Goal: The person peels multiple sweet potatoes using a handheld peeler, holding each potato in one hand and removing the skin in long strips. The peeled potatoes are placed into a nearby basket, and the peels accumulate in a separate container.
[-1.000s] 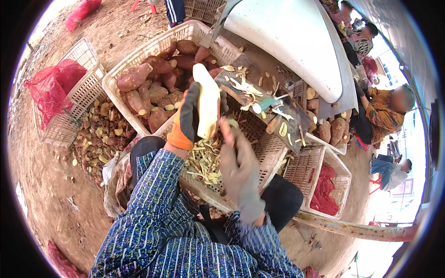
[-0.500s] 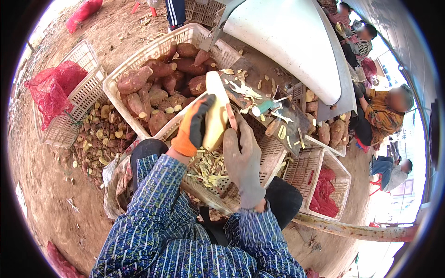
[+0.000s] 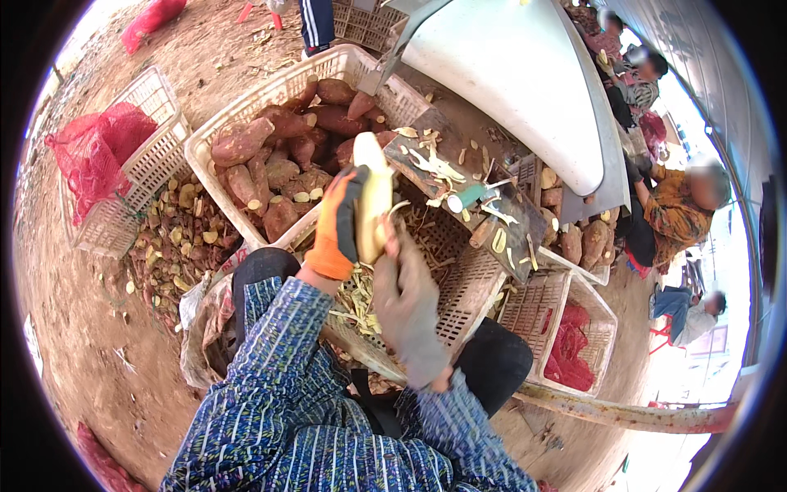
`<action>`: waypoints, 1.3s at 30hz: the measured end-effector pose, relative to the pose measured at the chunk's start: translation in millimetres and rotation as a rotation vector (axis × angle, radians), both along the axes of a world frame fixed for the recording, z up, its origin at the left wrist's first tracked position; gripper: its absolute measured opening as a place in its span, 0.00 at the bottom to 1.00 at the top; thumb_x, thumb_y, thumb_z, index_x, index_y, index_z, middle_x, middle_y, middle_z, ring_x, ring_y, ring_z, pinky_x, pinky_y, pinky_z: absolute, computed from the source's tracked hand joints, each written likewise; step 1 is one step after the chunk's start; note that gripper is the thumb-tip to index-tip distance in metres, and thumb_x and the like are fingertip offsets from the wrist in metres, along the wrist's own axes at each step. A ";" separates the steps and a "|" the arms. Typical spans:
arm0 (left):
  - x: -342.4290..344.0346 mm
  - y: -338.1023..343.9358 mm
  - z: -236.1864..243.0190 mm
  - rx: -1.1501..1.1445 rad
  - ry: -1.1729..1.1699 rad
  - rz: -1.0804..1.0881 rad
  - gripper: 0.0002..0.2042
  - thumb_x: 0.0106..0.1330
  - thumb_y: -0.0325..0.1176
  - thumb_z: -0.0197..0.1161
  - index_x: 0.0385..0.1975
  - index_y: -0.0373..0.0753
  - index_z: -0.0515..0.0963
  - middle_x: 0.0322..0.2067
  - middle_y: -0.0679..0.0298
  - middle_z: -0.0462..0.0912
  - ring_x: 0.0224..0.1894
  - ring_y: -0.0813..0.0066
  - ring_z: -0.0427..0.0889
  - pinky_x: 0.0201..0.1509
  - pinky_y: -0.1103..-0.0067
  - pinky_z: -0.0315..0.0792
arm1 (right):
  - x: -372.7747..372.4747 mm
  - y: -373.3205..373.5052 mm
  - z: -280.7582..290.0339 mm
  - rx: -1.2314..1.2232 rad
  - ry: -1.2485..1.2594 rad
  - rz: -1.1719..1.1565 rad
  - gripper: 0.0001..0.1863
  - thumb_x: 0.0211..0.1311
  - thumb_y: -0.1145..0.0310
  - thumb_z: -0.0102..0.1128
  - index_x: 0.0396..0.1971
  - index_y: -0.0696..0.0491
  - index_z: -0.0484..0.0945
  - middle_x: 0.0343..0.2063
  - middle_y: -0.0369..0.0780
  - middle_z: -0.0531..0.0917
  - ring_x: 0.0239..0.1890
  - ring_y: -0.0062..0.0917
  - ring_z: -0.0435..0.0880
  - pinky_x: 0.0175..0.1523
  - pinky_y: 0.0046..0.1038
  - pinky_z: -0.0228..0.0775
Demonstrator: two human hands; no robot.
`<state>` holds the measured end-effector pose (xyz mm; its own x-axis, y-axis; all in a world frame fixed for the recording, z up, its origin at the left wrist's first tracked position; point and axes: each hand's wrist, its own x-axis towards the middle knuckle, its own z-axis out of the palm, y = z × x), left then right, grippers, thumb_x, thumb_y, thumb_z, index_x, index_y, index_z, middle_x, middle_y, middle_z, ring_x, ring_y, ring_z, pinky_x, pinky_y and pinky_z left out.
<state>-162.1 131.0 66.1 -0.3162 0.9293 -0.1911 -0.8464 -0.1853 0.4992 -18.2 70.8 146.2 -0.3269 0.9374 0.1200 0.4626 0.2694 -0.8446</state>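
Note:
My left hand (image 3: 337, 225), in an orange and black glove, is wrapped around a long, pale yellow peeled sweet potato (image 3: 375, 193). The sweet potato stands nearly upright over the crate (image 3: 469, 305) between my knees, where peel strips (image 3: 354, 299) lie. My right hand (image 3: 406, 307), grey-gloved and slightly blurred, is closed on what looks like a peeler (image 3: 390, 238) with a reddish handle, mostly hidden by the fingers. It is at the lower right side of the sweet potato, and a thin curl of peel (image 3: 399, 207) sticks out there.
Ahead stands a crate (image 3: 202, 164) of unpeeled sweet potatoes (image 3: 283, 172). A board (image 3: 443, 168) holds peel scraps and a green-handled tool (image 3: 467, 198). Offcuts (image 3: 176, 238) heap on the ground at left. At right are a crate with red netting (image 3: 570, 348) and a seated person (image 3: 680, 209).
My right hand has moved down and left along the sweet potato, toward its lower end. The sweet potato has shifted slightly left and stands a little more upright. A peel curl now shows at its side.

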 end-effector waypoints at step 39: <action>-12.2 -4.1 29.3 0.140 -0.025 -0.055 0.23 0.72 0.47 0.57 0.56 0.33 0.75 0.40 0.59 0.84 0.38 0.70 0.84 0.41 0.76 0.78 | 29.6 -38.8 -15.6 -0.025 -0.081 0.245 0.23 0.72 0.68 0.50 0.61 0.65 0.69 0.46 0.50 0.82 0.43 0.27 0.83 0.48 0.26 0.76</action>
